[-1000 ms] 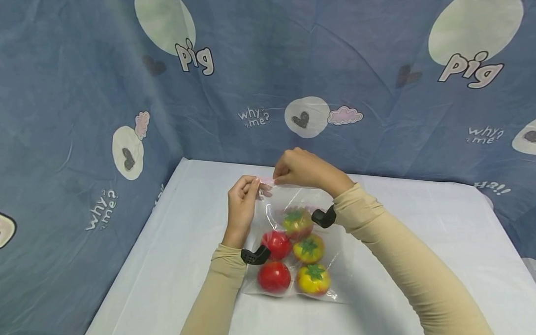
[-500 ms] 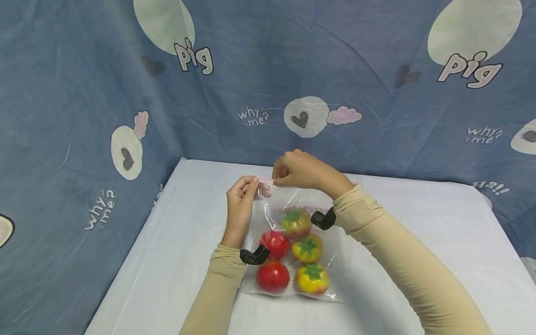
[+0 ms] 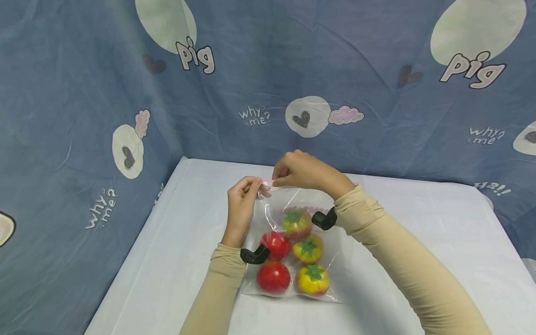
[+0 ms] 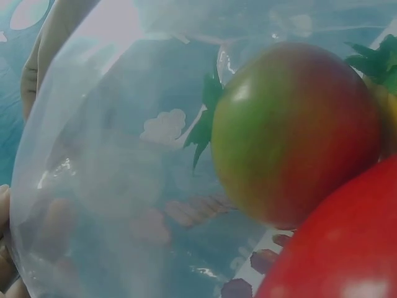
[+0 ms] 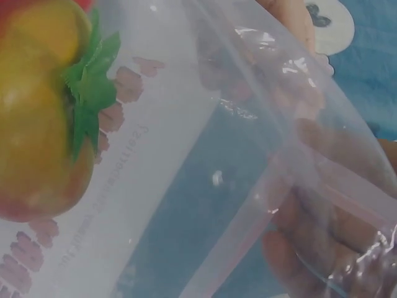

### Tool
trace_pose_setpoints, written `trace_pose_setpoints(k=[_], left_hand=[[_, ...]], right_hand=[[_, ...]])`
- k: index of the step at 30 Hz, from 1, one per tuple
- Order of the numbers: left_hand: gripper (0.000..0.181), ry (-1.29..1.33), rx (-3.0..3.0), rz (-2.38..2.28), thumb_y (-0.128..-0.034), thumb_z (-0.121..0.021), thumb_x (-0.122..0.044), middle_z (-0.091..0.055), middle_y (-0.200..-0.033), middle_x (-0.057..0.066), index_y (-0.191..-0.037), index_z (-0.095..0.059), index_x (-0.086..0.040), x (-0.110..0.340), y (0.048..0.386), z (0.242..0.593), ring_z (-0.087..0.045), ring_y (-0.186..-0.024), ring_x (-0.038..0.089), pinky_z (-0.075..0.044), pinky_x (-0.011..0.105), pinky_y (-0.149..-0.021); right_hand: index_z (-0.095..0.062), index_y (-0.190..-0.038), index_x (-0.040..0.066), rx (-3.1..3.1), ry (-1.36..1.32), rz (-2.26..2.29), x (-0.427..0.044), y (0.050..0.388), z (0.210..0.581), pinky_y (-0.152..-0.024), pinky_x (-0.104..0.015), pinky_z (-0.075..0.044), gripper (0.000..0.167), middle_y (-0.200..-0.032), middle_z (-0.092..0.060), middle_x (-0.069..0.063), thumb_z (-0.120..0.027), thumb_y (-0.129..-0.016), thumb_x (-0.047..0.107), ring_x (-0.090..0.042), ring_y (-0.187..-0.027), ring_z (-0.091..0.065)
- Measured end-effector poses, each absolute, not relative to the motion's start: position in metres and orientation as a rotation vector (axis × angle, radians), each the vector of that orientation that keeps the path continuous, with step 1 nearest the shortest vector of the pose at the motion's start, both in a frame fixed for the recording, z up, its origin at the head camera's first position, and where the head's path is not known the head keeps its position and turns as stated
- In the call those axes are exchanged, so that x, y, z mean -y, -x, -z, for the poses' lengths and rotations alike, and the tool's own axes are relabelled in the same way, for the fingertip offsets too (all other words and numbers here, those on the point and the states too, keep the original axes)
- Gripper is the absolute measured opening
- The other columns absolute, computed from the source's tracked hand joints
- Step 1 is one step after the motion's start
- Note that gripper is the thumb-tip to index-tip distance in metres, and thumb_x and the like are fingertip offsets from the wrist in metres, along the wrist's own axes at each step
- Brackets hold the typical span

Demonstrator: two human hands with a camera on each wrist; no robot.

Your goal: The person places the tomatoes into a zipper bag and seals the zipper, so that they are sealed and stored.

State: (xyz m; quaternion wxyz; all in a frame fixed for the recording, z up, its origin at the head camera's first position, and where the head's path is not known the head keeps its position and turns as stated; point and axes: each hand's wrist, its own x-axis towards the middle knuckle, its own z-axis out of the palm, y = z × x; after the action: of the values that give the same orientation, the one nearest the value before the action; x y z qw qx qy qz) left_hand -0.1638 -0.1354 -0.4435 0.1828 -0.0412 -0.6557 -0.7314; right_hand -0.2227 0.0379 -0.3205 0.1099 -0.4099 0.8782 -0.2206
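Note:
In the head view, a clear zip bag [image 3: 304, 194] hangs above or rests on the white table; which one is hard to tell. Through its plastic show two red tomatoes [image 3: 274, 277] and several yellow-green ones with green leafy tops [image 3: 313, 279]. The left hand [image 3: 241, 208] pinches the bag's upper left corner between thumb and fingers. Close beside it, the right hand [image 3: 307, 171] pinches the pink-tinted top strip [image 3: 267, 183] from above. A mottled green-and-red tomato [image 4: 298, 136] fills much of the left wrist view. In the right wrist view, blurred fingers show through the plastic behind a yellowish tomato [image 5: 40, 118].
The bag lies over a white-covered table [image 3: 180, 282]. A blue printed cloth [image 3: 236, 63] rises behind the table and along its left side. Black wrist cameras [image 3: 255, 256] sit on both sleeves, close to the bag.

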Motion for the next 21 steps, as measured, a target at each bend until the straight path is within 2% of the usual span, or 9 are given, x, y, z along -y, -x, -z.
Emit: trace_pose_setpoints(k=[21], left_hand=[[0.026,0.142,1.835,2.052,-0.1027,-0.063,-0.013,-0.073,-0.073,-0.009,-0.095,-0.069,0.011,0.1366,0.1635,0.4421,-0.068,-0.069,0.008,-0.051,0.019,-0.069]], right_hand=[[-0.082,-0.093,0.011,-2.565,1.216,0.601,-0.0463,0.2251,0.3177,-0.072,-0.031,-0.059,0.011,-0.084,-0.079,-0.001,-0.076,-0.093,0.02,-0.011,-0.075,-0.071]])
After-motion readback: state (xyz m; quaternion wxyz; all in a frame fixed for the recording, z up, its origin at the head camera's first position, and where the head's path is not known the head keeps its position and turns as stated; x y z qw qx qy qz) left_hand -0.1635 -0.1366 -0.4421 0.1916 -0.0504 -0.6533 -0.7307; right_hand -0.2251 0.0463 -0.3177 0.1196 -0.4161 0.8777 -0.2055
